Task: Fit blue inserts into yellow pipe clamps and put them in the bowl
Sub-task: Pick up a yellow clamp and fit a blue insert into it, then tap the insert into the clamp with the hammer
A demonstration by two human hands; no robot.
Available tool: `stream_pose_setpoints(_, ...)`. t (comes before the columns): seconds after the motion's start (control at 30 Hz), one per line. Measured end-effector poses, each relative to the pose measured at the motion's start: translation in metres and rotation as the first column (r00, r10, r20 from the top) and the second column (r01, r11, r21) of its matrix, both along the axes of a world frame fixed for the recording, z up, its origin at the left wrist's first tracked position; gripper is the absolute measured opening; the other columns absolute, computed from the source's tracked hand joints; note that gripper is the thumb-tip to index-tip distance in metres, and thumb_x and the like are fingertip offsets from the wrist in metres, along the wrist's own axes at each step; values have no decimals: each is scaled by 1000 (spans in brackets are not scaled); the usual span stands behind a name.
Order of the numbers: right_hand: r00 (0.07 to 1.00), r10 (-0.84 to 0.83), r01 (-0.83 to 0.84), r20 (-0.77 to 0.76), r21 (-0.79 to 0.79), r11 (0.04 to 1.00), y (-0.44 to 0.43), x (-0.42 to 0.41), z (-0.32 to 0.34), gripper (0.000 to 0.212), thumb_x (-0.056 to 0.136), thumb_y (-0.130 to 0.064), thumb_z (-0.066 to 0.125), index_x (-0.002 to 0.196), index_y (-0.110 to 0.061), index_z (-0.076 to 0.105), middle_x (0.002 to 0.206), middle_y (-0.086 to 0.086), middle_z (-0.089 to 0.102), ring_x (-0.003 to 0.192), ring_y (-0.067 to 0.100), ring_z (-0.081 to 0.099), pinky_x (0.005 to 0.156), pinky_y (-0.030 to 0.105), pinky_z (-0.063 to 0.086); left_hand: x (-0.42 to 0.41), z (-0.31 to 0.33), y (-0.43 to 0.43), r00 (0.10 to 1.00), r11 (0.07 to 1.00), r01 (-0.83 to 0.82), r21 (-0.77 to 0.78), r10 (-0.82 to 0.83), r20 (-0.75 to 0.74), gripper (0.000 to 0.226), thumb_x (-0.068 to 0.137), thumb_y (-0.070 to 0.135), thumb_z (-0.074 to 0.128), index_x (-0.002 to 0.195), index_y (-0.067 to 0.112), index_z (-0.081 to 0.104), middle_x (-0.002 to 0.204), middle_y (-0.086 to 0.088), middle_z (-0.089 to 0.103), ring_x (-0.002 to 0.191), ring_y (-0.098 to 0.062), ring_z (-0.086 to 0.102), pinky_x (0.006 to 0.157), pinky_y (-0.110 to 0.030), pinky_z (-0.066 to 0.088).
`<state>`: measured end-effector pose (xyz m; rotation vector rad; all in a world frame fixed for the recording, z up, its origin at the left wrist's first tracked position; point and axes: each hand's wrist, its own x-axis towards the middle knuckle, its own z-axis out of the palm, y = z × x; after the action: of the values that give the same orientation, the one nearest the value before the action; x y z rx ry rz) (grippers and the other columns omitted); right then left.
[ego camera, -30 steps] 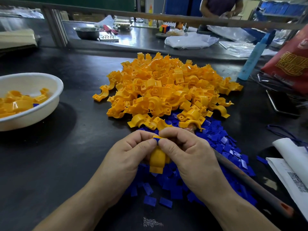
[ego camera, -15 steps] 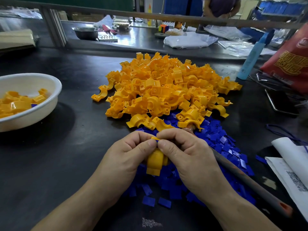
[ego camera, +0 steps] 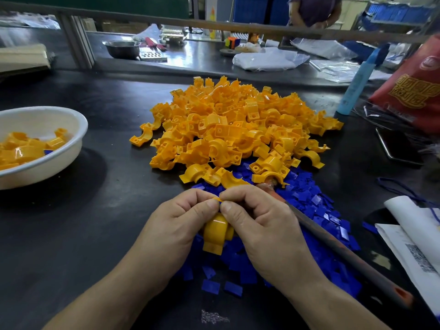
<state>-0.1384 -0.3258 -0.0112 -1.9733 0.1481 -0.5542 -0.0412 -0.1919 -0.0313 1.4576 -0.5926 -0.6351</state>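
Dark and scuffed, the worktop (ego camera: 71, 234) of a workshop carries a broad heap of yellow pipe clamps (ego camera: 233, 129) at its centre, with a spread of flat blue inserts (ego camera: 316, 210) lying against the heap's near edge. Over the blue pieces, a person's left hand (ego camera: 176, 225) and right hand (ego camera: 259, 225) grip a single yellow clamp (ego camera: 215, 234). The fingers are curled and both thumb tips meet on its upper end, while the clamp's lower foot sticks out below the hands. Any insert in it is hidden by the thumbs.

A long brown rod (ego camera: 333, 244) runs from beneath the right hand towards the near right corner, across the blue pieces. At far left, well apart from the hands, a white bowl (ego camera: 69, 158) holds more yellow clamps, a bit of blue showing among them. To the right stand a pale blue bottle (ego camera: 354, 89) and a red bag (ego camera: 409, 91), with a dark phone (ego camera: 397, 146) lying flat and white papers (ego camera: 409, 246) nearer the edge. Behind a rail (ego camera: 238, 26), a second worktop bears a metal bowl (ego camera: 122, 47) and plastic sheets (ego camera: 266, 59), where another person (ego camera: 314, 10) stands.
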Motion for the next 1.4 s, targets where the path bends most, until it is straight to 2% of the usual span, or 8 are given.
stream_pose_setpoints(0.2, 988, -147, 130, -39, -289, 948, -11, -5, 6, 37, 89, -49, 48, 125, -41, 50, 98, -20, 56, 88, 0, 57, 70, 22, 54, 8, 8, 4, 978, 975, -207, 74, 205, 40, 21, 79, 48, 61, 91, 34, 72, 84, 3, 74, 71, -11, 70, 58, -22, 55)
stream_pose_setpoints(0.33, 940, -341, 275, -4, -584, 764, -45, -24, 27, 33, 87, -48, 47, 114, -33, 59, 99, -18, 57, 91, 2, 54, 76, 27, 51, 30, 14, 22, 883, 852, -467, 238, 437, 172, 12, 92, 38, 61, 85, 38, 71, 86, 8, 65, 71, -17, 65, 51, -29, 51)
stream_pose_setpoints(0.47, 830, -528, 203, -181, -783, 588, -70, -59, 25, 39, 90, -51, 48, 125, -35, 53, 117, -15, 55, 107, 8, 49, 79, 23, 41, 45, 15, 34, 859, 732, -510, 452, 407, 310, 16, 92, 36, 64, 78, 32, 70, 84, 3, 64, 73, -15, 58, 52, -26, 39)
stream_pose_setpoints(0.63, 691, -620, 34, -371, -840, 541, -78, -98, 2, 44, 88, -61, 39, 129, -44, 34, 119, -14, 43, 111, 9, 43, 88, 23, 40, 54, 18, 39, 837, 645, -518, 561, 249, 487, 18, 93, 39, 61, 88, 26, 74, 87, 1, 71, 74, -14, 61, 61, -30, 48)
stream_pose_setpoints(0.83, 710, -592, 35, -381, -820, 571, -73, -104, 3, 22, 93, -46, 40, 115, -45, 37, 95, -12, 44, 100, 7, 47, 75, 23, 38, 43, 12, 61, 765, 460, -557, 691, -40, 643, 72, 78, 65, 64, 131, 17, 54, 120, -3, 56, 107, -19, 54, 87, -35, 49)
stream_pose_setpoints(1.0, 750, -529, 107, -397, -716, 690, -56, -105, 16, 6, 96, -41, 39, 102, -42, 41, 91, -12, 49, 86, 4, 50, 73, 24, 40, 28, -8, 63, 645, 496, -682, 538, 60, 762, 67, 81, 60, 65, 133, 20, 52, 125, 0, 55, 115, -19, 49, 97, -37, 45)
stream_pose_setpoints(1.2, 854, -231, 154, -466, -198, 968, -11, -89, 34, 14, 93, -40, 43, 91, -50, 53, 66, -8, 64, 52, 7, 62, 48, 20, 49, 31, -16, 60, 587, 476, -713, 515, 2, 810, 57, 84, 69, 50, 126, 31, 57, 114, 6, 57, 106, -17, 48, 89, -36, 42)
stream_pose_setpoints(1.4, 891, -112, -44, -440, -328, 944, 11, -59, 33, 26, 95, -43, 44, 113, -61, 39, 76, -12, 59, 67, -1, 57, 58, 21, 47, 31, -21, 61, 534, 485, -733, 477, -25, 845, 52, 90, 62, 48, 131, 31, 57, 113, 4, 58, 106, -20, 48, 88, -37, 42)
